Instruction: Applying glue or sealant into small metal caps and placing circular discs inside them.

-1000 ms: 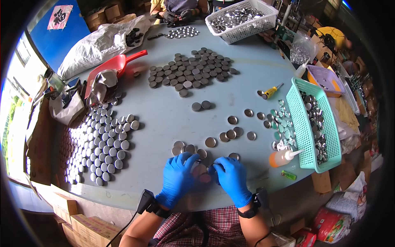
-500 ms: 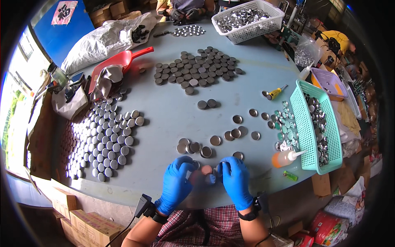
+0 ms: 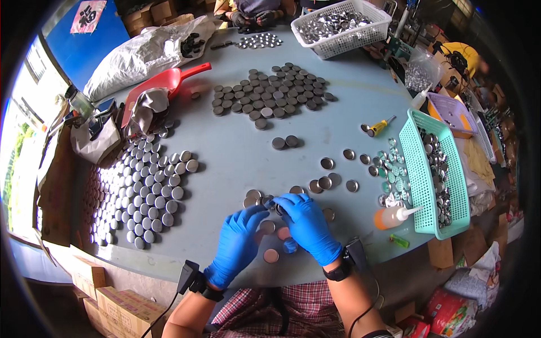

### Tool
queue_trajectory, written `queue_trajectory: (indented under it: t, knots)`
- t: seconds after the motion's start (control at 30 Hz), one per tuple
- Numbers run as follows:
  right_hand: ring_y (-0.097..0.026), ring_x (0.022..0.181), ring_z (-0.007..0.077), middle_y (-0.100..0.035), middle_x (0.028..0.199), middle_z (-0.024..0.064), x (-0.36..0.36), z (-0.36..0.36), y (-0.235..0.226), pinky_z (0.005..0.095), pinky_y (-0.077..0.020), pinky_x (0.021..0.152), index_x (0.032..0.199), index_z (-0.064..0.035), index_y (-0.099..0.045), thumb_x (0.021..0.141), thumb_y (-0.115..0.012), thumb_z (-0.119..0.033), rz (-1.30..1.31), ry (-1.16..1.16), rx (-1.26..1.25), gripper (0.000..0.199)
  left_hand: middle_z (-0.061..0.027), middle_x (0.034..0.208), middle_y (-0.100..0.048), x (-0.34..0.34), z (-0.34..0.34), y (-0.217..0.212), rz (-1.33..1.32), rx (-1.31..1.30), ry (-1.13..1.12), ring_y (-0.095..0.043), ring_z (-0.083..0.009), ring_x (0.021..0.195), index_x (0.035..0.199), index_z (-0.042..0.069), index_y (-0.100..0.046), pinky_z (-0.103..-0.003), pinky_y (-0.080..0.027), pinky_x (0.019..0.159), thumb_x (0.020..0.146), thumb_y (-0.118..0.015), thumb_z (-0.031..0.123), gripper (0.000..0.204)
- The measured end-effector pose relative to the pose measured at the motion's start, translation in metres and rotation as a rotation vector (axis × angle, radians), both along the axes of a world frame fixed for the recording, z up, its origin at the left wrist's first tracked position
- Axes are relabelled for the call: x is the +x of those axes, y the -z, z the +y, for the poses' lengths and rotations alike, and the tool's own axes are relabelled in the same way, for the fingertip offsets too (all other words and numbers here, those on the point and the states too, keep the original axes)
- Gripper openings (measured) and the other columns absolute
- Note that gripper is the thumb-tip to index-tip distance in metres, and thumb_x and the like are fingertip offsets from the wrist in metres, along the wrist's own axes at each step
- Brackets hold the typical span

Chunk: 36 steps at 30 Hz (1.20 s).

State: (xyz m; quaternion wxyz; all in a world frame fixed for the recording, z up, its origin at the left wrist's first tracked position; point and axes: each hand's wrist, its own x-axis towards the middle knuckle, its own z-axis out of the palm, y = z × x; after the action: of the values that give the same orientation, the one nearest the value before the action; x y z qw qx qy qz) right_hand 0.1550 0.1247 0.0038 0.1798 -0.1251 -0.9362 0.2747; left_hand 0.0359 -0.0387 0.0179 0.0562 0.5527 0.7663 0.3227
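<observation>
Both of my hands wear blue gloves and meet over the front middle of the table. My left hand has its fingertips pinched together; what is in them is too small to make out. Closed on a round metal cap, my right hand reaches in from the right, and its fingers partly hide the cap. Other shallow caps lie just beyond the fingertips. Between my hands are a copper-coloured disc, a reddish disc, a silvery-pink disc and a blue disc.
Rows of silver caps cover the left side; darker caps cluster farther back. A green basket, orange-filled squeeze bottle, green lighter and yellow screwdriver lie right. A red dustpan and white basket stand behind.
My right hand has moved left and forward to the caps, its fingers now beside my left fingertips. My left fingertips have shifted slightly forward. The copper-coloured disc nearest me now shows plainly.
</observation>
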Motion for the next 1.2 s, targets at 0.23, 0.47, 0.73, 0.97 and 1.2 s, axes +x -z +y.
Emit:
queue_trajectory:
  t: [0.23, 0.47, 0.73, 0.97, 1.2]
  knots:
    - [-0.059, 0.093, 0.0333, -0.060, 0.103, 0.0121, 0.012, 0.004, 0.002, 0.0427, -0.0483, 0.082, 0.110, -0.0054, -0.057, 0.076, -0.076, -0.010, 0.042, 0.309, -0.219, 0.039, -0.0064, 0.120, -0.063, -0.033, 0.042, 0.011, 0.197, -0.056, 0.008, -0.060, -0.0289, 0.106, 0.118, 0.013, -0.063, -0.042, -0.045, 0.091, 0.077, -0.070, 0.011, 0.041]
    - [-0.057, 0.092, 0.0318, -0.059, 0.097, 0.0086, 0.023, 0.000, -0.013, 0.0455, -0.0455, 0.079, 0.090, -0.0068, -0.058, 0.078, -0.074, -0.013, 0.034, 0.284, 0.097, 0.021, -0.0017, 0.104, -0.069, -0.036, 0.061, 0.016, 0.058, 0.095, -0.039, -0.065, -0.0264, 0.095, 0.097, 0.012, -0.070, -0.039, -0.046, 0.087, 0.081, -0.070, 0.011, 0.017]
    - [-0.063, 0.090, 0.0349, -0.067, 0.100, 0.0136, -0.020, 0.021, 0.014, 0.0433, -0.0507, 0.074, 0.091, -0.0058, -0.060, 0.087, -0.066, -0.020, -0.097, 0.252, 0.114, 0.016, -0.0089, 0.117, -0.063, -0.050, 0.066, 0.011, 0.108, 0.091, -0.115, -0.060, -0.0318, 0.104, 0.112, 0.011, -0.064, -0.043, -0.047, 0.087, 0.078, -0.073, 0.012, 0.035]
    - [-0.066, 0.073, 0.0339, -0.068, 0.081, 0.0105, -0.015, 0.027, -0.008, 0.0457, -0.0512, 0.060, 0.092, -0.0096, -0.061, 0.086, -0.070, -0.024, -0.062, 0.459, -0.244, 0.018, -0.0098, 0.114, -0.061, -0.037, 0.014, 0.006, 0.033, 0.026, -0.129, -0.060, -0.0339, 0.100, 0.108, 0.009, -0.062, -0.044, -0.047, 0.084, 0.075, -0.078, 0.015, 0.037]
    - [-0.062, 0.081, 0.0341, -0.060, 0.095, 0.0126, -0.022, 0.022, 0.003, 0.0447, -0.0499, 0.068, 0.096, -0.0065, -0.061, 0.085, -0.070, -0.023, -0.022, 0.360, 0.149, 0.022, -0.0102, 0.112, -0.061, -0.035, 0.006, 0.011, -0.045, 0.090, -0.098, -0.060, -0.0322, 0.097, 0.108, 0.010, -0.065, -0.041, -0.049, 0.084, 0.077, -0.075, 0.006, 0.032]
